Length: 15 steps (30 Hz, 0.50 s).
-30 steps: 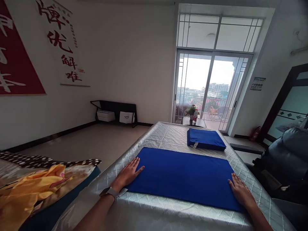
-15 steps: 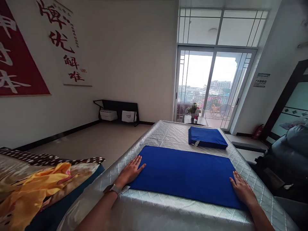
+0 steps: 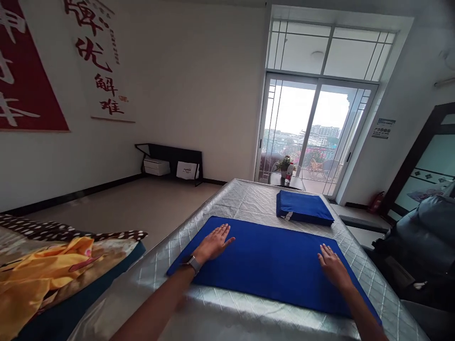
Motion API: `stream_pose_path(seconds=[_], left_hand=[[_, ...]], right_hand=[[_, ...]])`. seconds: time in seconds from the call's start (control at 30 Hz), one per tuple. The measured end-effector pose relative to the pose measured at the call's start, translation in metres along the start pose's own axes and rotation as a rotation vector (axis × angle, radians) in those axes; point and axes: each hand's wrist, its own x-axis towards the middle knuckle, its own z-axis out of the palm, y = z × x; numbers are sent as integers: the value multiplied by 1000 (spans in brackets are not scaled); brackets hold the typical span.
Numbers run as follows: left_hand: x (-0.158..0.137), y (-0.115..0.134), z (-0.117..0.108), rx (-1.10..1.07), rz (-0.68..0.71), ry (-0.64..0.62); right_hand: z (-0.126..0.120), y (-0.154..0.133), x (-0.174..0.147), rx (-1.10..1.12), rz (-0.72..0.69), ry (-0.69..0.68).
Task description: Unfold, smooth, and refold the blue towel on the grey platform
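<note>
A flat blue cloth [image 3: 273,265] is spread across the silver quilted table cover [image 3: 231,199]. On the cloth's left part lies my left hand [image 3: 215,242], palm down with the fingers stretched out; a watch [image 3: 194,264] is on that wrist. My right hand [image 3: 333,266] rests flat on the cloth's right part, its fingers extended too. Neither hand grasps anything. Beyond the cloth, toward the table's far right, sits a neat stack of folded blue cloths [image 3: 304,206] with a white tag [image 3: 287,216] at its near edge.
To the left, yellow fabric [image 3: 53,267] lies over patterned bedding [image 3: 121,244]. A dark leather seat [image 3: 432,227] stands on the right. Past the table are a small table with a potted plant [image 3: 284,165] and a bottle [image 3: 289,173], before glass sliding doors [image 3: 313,137].
Both hands have moved inward from the cloth's side edges onto its surface, the left one rightward and the right one leftward. The view has shifted slightly.
</note>
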Motion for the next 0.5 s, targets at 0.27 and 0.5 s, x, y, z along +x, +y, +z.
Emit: stream_pose_path(seconds=[0.27,0.5], left_hand=[[86,148,33,-90,280,105],[96,154,72,-46,233,101]], right_hand=[[8,-172,65,165,-261,-97],[48,-173,76,128,-222,-137]])
